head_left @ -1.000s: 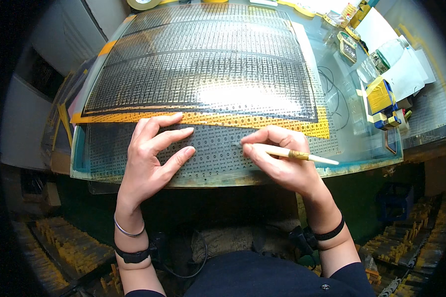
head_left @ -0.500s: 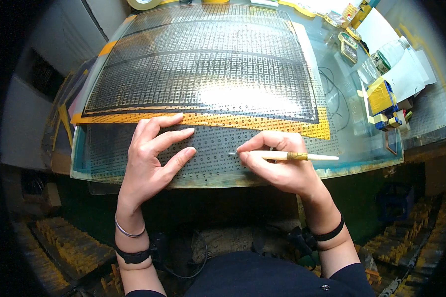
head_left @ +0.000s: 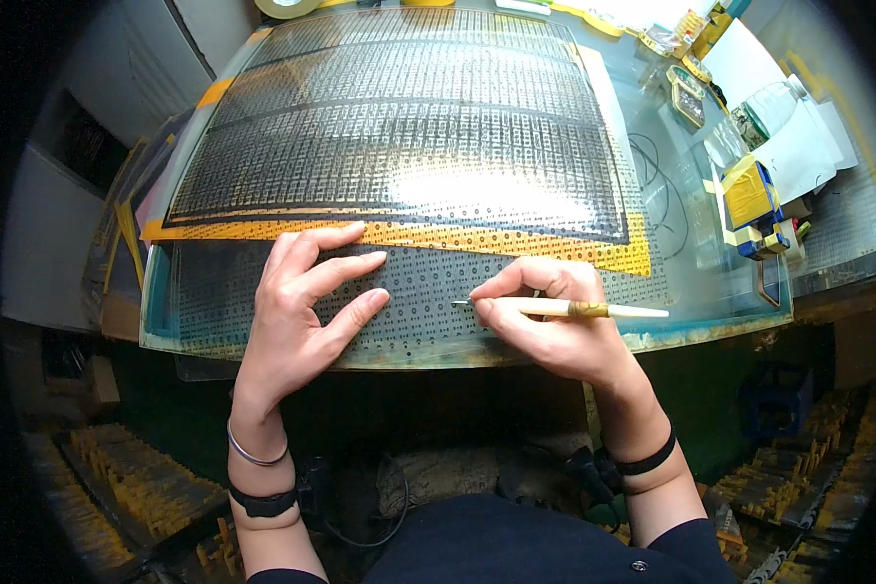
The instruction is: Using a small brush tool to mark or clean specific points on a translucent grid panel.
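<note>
My right hand (head_left: 545,316) pinches a slim pen-shaped tool (head_left: 638,311) with a cream handle, a gold band and a thin metal tip. The tip points left, over a dark dotted film sheet (head_left: 414,311) near the table's front edge; whether it touches the film is unclear. My left hand (head_left: 311,302) rests on this film with fingers spread, holding nothing. Its fingertips reach the orange border strip (head_left: 438,237) of a large sheet densely printed with a dark pattern (head_left: 360,146). Strong glare covers part of that sheet's lower middle.
Both sheets lie on a glass-topped table (head_left: 691,336) with a worn front edge. To the right are a blue-and-yellow box-like holder (head_left: 752,200), a clear bottle (head_left: 774,105), white papers (head_left: 803,146) and a thin cable (head_left: 667,190). A tape roll (head_left: 284,6) stands at the far left.
Everything in view sits very slightly farther right. Both hands keep their poses, and the tool stays in my right hand's pinch.
</note>
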Demonstrator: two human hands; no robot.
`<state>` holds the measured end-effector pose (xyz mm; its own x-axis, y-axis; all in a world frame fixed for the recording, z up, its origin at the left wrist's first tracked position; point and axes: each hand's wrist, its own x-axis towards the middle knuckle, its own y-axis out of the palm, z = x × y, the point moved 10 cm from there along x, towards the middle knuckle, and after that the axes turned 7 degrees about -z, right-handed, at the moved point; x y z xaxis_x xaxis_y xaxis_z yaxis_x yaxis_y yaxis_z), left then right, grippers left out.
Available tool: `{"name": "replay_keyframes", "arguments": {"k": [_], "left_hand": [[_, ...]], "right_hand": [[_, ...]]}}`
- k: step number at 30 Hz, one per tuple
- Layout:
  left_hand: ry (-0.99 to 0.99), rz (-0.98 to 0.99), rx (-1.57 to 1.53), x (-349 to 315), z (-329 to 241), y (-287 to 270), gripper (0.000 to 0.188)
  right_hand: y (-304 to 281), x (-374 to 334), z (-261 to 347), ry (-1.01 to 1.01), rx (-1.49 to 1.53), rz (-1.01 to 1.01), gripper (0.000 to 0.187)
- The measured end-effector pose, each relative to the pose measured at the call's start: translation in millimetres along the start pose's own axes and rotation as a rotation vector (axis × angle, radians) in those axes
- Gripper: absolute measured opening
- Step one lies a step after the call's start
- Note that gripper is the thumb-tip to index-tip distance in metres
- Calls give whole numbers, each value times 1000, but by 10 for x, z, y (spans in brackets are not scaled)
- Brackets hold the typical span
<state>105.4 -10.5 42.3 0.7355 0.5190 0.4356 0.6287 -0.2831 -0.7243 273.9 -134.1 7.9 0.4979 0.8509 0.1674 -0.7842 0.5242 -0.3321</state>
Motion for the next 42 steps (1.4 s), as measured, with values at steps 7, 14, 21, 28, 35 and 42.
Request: {"name": "replay_keyframes", "arguments": {"k": [7, 14, 21, 28, 35, 42], "left_hand": [[-7, 1, -3, 2, -1, 0, 34], [1, 2, 4, -1, -8, -2, 34], [1, 2, -9, 11, -3, 2, 34], [24, -25, 1, 16, -22, -24, 31], [-11, 7, -21, -1, 6, 20, 36], [-12, 11, -12, 6, 0, 18, 35]], "right_hand": [[-23, 1, 26, -26, -37, -49, 15], [-24, -4, 33, -38, -49, -69, 15], [-46, -9, 86, -50, -58, -72, 13], [-483, -120, -126, 151, 170, -225, 8], [-415, -125, -75, -11, -4, -207, 11], [-393, -112, -54, -24, 27, -259, 12]]}}
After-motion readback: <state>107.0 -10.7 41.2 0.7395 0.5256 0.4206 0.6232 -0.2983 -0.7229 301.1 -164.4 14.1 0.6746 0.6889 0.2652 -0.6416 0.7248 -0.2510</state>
